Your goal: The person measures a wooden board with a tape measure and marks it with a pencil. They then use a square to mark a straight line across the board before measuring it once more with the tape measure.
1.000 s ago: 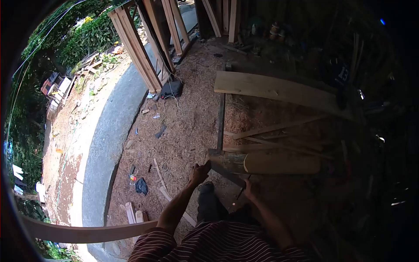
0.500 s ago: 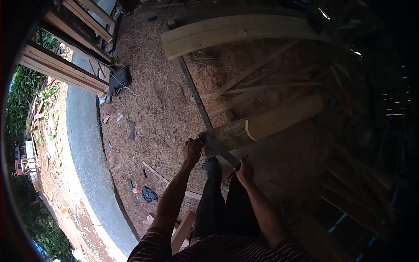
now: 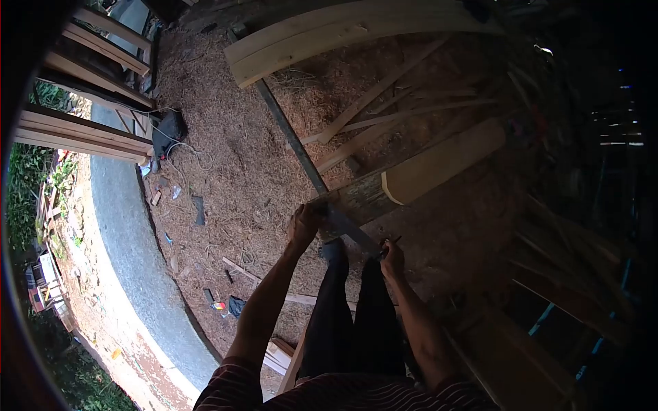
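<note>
My left hand [image 3: 305, 225] is closed at the near end of a weathered board, beside a flat grey blade [image 3: 351, 229]; what its fingers grip is hard to make out. My right hand [image 3: 392, 260] is closed around the near end of that blade, and a thin dark stick-like piece pokes out by the fingers. Under the blade lies the dark, rough wood [image 3: 363, 198], with a pale, smooth plank [image 3: 445, 161] adjoining it to the right. A long narrow bar [image 3: 291, 137] runs from the board up to a large plank.
The large pale plank [image 3: 343, 31] spans the top. Loose wood strips [image 3: 384, 92] lie on the shavings-covered ground. A black bag [image 3: 169, 130] with a cord sits at left, near stacked beams [image 3: 82, 137] and a concrete strip [image 3: 130, 226]. My legs are below the board.
The view has shifted, so the planks sit higher and farther left. My right hand has moved slightly away from my left hand, still at the blade's end.
</note>
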### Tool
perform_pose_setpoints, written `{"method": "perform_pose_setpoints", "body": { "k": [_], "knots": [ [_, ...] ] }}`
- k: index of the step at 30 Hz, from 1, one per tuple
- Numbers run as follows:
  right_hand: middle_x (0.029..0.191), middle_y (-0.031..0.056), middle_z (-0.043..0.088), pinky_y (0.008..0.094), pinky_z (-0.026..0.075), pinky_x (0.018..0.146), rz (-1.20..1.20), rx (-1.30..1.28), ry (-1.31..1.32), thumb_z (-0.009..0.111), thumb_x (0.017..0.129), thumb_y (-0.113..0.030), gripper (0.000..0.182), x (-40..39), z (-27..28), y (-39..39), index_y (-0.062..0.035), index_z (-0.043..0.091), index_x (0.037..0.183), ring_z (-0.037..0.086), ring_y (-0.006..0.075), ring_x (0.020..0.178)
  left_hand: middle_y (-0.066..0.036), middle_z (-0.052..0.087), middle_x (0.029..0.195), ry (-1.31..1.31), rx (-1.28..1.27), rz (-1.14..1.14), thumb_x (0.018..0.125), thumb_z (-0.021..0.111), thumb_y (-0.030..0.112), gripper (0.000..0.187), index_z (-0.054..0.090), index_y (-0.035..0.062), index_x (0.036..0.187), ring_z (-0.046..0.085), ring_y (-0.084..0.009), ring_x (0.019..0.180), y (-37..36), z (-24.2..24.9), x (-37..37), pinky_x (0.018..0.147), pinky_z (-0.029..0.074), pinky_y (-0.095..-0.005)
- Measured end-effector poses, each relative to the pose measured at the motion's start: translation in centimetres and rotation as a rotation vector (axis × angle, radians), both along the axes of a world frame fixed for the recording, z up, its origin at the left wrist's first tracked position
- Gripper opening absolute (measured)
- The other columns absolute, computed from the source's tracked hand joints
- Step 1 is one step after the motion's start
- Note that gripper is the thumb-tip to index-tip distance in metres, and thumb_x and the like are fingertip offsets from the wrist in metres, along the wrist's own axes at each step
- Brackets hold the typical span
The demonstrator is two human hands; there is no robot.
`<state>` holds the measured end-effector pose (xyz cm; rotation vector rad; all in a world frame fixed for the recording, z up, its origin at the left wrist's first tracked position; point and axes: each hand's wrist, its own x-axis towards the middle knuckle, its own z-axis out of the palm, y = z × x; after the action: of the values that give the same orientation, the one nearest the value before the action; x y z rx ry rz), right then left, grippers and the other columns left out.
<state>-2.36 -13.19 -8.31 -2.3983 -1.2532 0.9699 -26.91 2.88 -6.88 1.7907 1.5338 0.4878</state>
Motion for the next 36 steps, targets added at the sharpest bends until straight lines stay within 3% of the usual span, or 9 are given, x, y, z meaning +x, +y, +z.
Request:
{"method": "perform_pose_setpoints", "body": {
  "k": [5,9,16,21,23,25,28,30,36],
  "knots": [
    [0.102,0.0208,0.059,0.0444,0.045,0.082,0.082,-0.006,0.014,0.065,0.079,-0.003,0.029,-0.6,0.4,1.0,0.0001,0.055,0.106,0.058,0.0363,0.098,-0.016,0.056,0.098,-0.034,0.121,-0.012,0.07,0.075,0.015,0.038,0.056,0.0064,0.102,0.056,-0.0377,0.09,1.4,-1.6,1.0,0.073,0.047,-0.0468],
    [0.114,0.0211,0.053,0.0448,0.044,0.09,0.131,-0.075,0.017,0.071,0.078,-0.009,0.046,-1.6,2.3,1.7,-0.0008,0.05,0.118,0.052,0.0365,0.108,-0.013,0.051,0.106,0.187,0.149,-0.137,0.068,0.076,0.012,0.047,0.053,0.0094,0.109,0.051,-0.0337,0.1,1.0,0.0,1.0,0.081,0.044,-0.0456],
    [0.111,0.02,0.053,0.0432,0.044,0.088,0.163,0.015,-0.07,0.063,0.086,-0.012,0.036,-2.1,2.9,2.2,-0.0032,0.05,0.119,0.053,0.0345,0.106,-0.013,0.049,0.108,0.283,0.05,-0.152,0.07,0.074,0.01,0.047,0.051,0.0101,0.112,0.05,-0.0334,0.103,1.0,0.8,1.2,0.083,0.043,-0.0462],
    [0.09,0.0166,0.061,0.042,0.049,0.073,0.02,-0.019,-0.112,0.054,0.093,-0.02,0.025,-0.9,3.0,2.7,-0.004,0.054,0.112,0.061,0.0323,0.085,-0.014,0.05,0.111,0.294,0.141,-0.142,0.072,0.071,0.009,0.049,0.051,0.0116,0.117,0.051,-0.0344,0.104,0.8,1.6,1.7,0.083,0.043,-0.0469],
    [0.088,0.0172,0.062,0.0443,0.047,0.074,0.049,-0.04,-0.074,0.053,0.093,-0.018,0.02,-0.5,4.3,3.5,-0.0037,0.057,0.106,0.061,0.034,0.084,-0.015,0.051,0.114,0.298,0.206,-0.124,0.073,0.069,0.007,0.051,0.051,0.013,0.12,0.051,-0.0348,0.105,1.0,2.0,2.6,0.083,0.044,-0.0473],
    [0.086,0.0177,0.063,0.0466,0.046,0.075,0.07,-0.076,-0.026,0.053,0.092,-0.017,0.017,-0.7,6.0,4.4,-0.0034,0.059,0.101,0.061,0.0356,0.083,-0.015,0.052,0.117,-0.089,0.302,-0.195,0.074,0.065,0.005,0.051,0.052,0.012,0.122,0.051,-0.0337,0.109,0.6,2.8,4.7,0.087,0.042,-0.0482],
    [0.088,0.0139,0.06,0.0444,0.048,0.071,0.264,-0.009,-0.144,0.059,0.09,-0.021,0.016,-1.3,6.7,6.2,-0.0069,0.066,0.094,0.059,0.0327,0.083,-0.013,0.053,0.118,0.001,0.286,-0.384,0.073,0.061,0.005,0.044,0.055,0.0084,0.117,0.05,-0.0322,0.11,0.1,7.7,6.2,0.09,0.042,-0.0446],
    [0.091,0.0102,0.058,0.0422,0.047,0.073,0.372,0.247,-0.233,0.063,0.086,-0.021,0.014,-2.1,6.4,6.9,-0.0087,0.068,0.09,0.055,0.0292,0.091,-0.011,0.057,0.114,0.031,0.332,-0.453,0.075,0.062,0.01,0.036,0.059,0.0095,0.111,0.052,-0.0305,0.108,-0.2,4.8,5.3,0.09,0.042,-0.0439],
    [0.094,0.0081,0.057,0.0427,0.039,0.087,0.606,0.297,-0.241,0.064,0.084,-0.018,0.014,-3.4,4.5,9.6,-0.0073,0.066,0.094,0.051,0.0271,0.099,-0.007,0.064,0.102,0.112,0.163,-0.449,0.079,0.067,0.015,0.023,0.065,0.0102,0.101,0.057,-0.0272,0.105,-1.4,1.4,1.1,0.092,0.04,-0.0448]
  ]
}}
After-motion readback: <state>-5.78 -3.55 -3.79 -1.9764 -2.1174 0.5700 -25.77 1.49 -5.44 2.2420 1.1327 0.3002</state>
